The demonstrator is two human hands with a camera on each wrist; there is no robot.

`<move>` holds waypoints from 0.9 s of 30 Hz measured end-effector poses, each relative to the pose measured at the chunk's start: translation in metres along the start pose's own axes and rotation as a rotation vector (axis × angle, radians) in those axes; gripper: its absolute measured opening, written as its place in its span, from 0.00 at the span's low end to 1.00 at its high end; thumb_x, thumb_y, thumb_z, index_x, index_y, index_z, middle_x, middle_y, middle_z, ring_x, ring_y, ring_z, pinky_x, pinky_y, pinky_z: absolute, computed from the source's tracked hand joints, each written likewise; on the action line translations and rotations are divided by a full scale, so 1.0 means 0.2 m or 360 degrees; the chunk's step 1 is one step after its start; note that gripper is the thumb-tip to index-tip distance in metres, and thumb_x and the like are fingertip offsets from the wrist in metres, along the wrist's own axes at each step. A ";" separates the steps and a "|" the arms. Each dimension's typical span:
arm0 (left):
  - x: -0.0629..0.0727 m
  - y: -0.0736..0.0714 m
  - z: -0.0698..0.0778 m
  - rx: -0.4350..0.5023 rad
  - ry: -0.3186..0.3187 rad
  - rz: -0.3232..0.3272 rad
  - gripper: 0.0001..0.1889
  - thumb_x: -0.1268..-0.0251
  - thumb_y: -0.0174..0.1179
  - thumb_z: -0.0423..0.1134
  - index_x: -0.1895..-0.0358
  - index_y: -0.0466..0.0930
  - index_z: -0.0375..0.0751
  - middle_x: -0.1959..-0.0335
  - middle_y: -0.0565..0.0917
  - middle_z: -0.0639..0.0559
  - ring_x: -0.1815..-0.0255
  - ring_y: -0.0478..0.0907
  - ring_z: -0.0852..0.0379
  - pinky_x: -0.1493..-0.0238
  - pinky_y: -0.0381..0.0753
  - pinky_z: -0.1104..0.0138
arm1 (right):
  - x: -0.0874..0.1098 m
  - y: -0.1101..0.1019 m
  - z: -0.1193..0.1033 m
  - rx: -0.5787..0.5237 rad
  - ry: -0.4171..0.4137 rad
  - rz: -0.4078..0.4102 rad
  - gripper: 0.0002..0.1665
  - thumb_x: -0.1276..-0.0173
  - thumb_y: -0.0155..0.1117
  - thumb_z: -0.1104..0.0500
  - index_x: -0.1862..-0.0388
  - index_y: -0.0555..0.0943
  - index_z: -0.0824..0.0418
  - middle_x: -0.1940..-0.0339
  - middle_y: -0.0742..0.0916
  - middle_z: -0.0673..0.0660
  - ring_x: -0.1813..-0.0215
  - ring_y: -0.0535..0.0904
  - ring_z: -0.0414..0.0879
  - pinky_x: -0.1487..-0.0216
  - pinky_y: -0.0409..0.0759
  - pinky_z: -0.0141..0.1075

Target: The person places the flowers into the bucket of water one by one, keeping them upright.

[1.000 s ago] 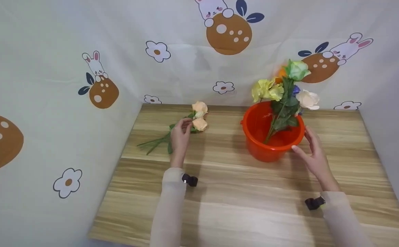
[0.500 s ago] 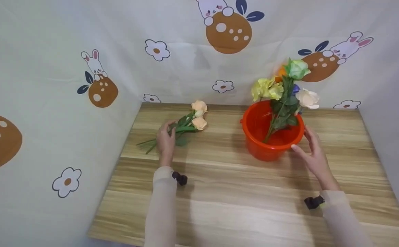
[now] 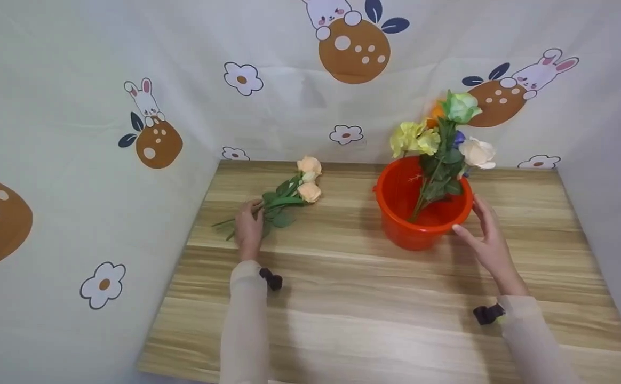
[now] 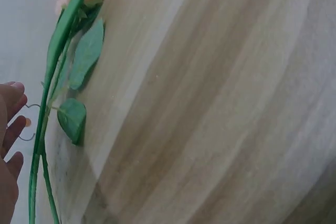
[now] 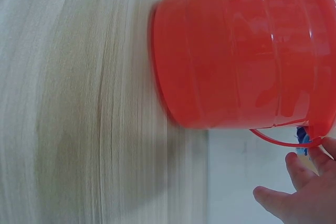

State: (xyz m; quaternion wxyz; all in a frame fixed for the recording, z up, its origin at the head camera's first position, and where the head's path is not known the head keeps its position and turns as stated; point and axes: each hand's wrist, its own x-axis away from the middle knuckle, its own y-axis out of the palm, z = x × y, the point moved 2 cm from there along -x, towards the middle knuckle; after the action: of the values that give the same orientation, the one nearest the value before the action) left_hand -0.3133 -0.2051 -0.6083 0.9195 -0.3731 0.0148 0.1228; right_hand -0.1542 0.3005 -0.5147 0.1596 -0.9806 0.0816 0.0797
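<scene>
On the left side of the wood-grain table (image 3: 364,304), the person's left hand (image 3: 249,226) is at the stems of an artificial peach rose spray (image 3: 285,201), its fingers loosely bent. From the left wrist, three fingertips show just beside the green stems, with a gap between; whether the thumb touches a stem, I cannot tell. The spray lies flat on the far left part of the table, its stem ends toward the near left and its heads toward the far right: two full peach roses with a smaller, paler bloom between them.

Well apart from it, the right hand (image 3: 485,245) rests at the right side of a red plastic bucket (image 3: 412,240), fingers and thumb spread and touching the rim. From the right wrist, the fingertips meet the bucket close to where its thin red handle (image 5: 275,141) joins.

The bucket stands upright on the right part of the table. From it lean a green rose (image 3: 461,108), a yellow flower (image 3: 409,140), a cream rose (image 3: 478,153), an orange flower (image 3: 435,113) and a partly hidden blue flower (image 3: 459,140).

Beyond the table's far edge hangs a pale cloth (image 3: 284,125) printed with rabbits, brown spotted fruit and white flowers.
</scene>
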 end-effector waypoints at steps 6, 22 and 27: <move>0.01 0.00 -0.06 -0.0099 -0.0071 -0.0041 0.15 0.26 0.57 0.37 0.39 0.78 0.49 0.37 0.80 0.49 0.33 0.75 0.48 0.34 0.76 0.55 | 0.00 0.00 -0.01 0.0022 0.0016 -0.0007 0.47 0.32 0.65 0.67 0.21 0.52 0.69 0.20 0.58 0.69 0.21 0.52 0.68 0.22 0.49 0.63; 0.02 0.01 -0.07 -0.0298 -0.0072 -0.0036 0.14 0.28 0.58 0.35 0.42 0.80 0.44 0.40 0.79 0.44 0.36 0.75 0.43 0.37 0.78 0.53 | -0.01 -0.01 0.04 0.0021 0.0013 0.0011 0.47 0.32 0.66 0.68 0.21 0.52 0.68 0.20 0.58 0.68 0.20 0.53 0.67 0.19 0.50 0.55; 0.02 0.00 -0.07 -0.0310 -0.0075 -0.0064 0.14 0.27 0.58 0.34 0.42 0.79 0.44 0.39 0.78 0.43 0.35 0.73 0.43 0.36 0.77 0.53 | 0.00 0.00 0.00 0.0004 0.0002 0.0006 0.47 0.32 0.65 0.68 0.21 0.52 0.68 0.20 0.58 0.69 0.21 0.53 0.68 0.19 0.49 0.56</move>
State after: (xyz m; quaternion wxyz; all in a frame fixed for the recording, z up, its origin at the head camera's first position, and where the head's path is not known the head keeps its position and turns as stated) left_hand -0.3094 -0.2132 -0.6193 0.8812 -0.4580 -0.0263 0.1138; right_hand -0.1540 0.3009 -0.5154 0.1607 -0.9802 0.0837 0.0792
